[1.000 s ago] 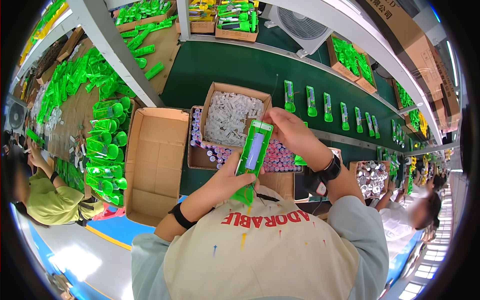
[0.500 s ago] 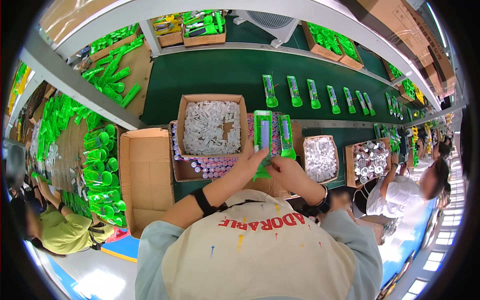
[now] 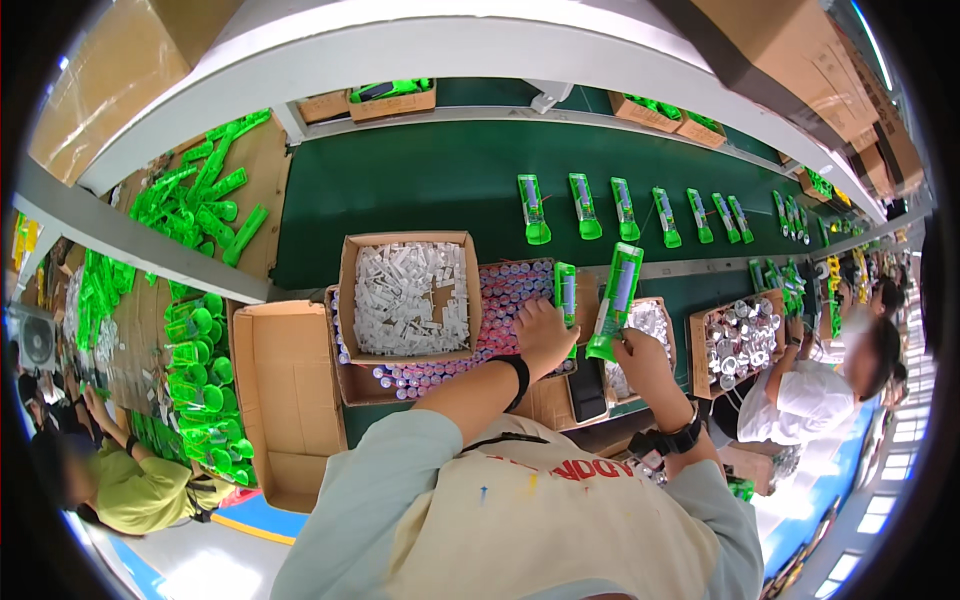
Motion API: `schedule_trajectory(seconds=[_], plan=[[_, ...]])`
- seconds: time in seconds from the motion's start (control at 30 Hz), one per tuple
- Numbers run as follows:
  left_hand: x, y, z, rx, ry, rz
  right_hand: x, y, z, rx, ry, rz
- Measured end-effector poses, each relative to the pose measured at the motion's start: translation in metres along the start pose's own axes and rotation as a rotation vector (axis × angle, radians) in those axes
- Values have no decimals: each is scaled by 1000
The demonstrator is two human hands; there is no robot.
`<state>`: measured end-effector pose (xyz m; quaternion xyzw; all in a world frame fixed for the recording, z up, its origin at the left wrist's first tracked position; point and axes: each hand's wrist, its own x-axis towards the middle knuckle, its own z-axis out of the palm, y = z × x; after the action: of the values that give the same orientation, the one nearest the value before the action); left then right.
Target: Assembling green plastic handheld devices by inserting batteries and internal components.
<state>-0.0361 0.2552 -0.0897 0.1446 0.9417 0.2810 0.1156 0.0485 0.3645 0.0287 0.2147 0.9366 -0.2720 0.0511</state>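
Observation:
My right hand [image 3: 648, 362] pinches the lower end of a long green plastic casing [image 3: 617, 296] with a purple cylindrical battery inside, held up and tilted to the right. To its left, my left hand [image 3: 545, 335] reaches over the right part of a tray of batteries [image 3: 515, 295], its fingers apart. Beside those fingers stands a second green casing [image 3: 566, 287], also with a battery; its lower end is partly behind the hand. Whether the hand touches it is unclear. A carton of small white plastic parts [image 3: 412, 295] rests on the batteries at left.
Several battery-fitted casings [image 3: 583, 205] lie in a row on the green conveyor [image 3: 400, 180]. An open cardboard box [image 3: 288, 385] stands left, near piled green casings [image 3: 205, 360]. At right are cartons of white parts [image 3: 650, 320] and silvery cups [image 3: 745, 338]. Co-workers sit on both sides.
The casing held before me by both hands has moved right in my right hand alone. My left hand has let go and shifted to the second casing and the batteries. The view has tilted.

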Motion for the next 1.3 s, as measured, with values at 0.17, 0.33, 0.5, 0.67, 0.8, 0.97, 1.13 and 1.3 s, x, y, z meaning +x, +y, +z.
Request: schedule_trajectory(seconds=[0.17, 0.33, 0.5, 0.67, 0.8, 0.97, 1.13, 1.3], plan=[[0, -25, -15, -123, -126, -5, 29, -4, -5, -51, -16, -91], [-45, -71, -113, -408, -575, -106, 122, -18, 21, -122, 45, -286], [-120, -150, -171, -588, -481, 30, 237, -70, 89, -215, -100, -383], [-170, -166, -203, -934, -313, -379, 308, -75, 172, -278, -208, -449], [-200, -176, -211, -1166, -58, -633, 313, -91, 193, -369, -299, -331], [-210, -185, -209, -1277, 242, -704, 324, -80, 183, -364, -402, -378], [-198, -192, -201, -1303, 205, -664, 231, -143, 122, -75, 198, -904], [-180, -183, -198, -1365, 67, -541, 152, -171, 126, -268, -180, -1510]])
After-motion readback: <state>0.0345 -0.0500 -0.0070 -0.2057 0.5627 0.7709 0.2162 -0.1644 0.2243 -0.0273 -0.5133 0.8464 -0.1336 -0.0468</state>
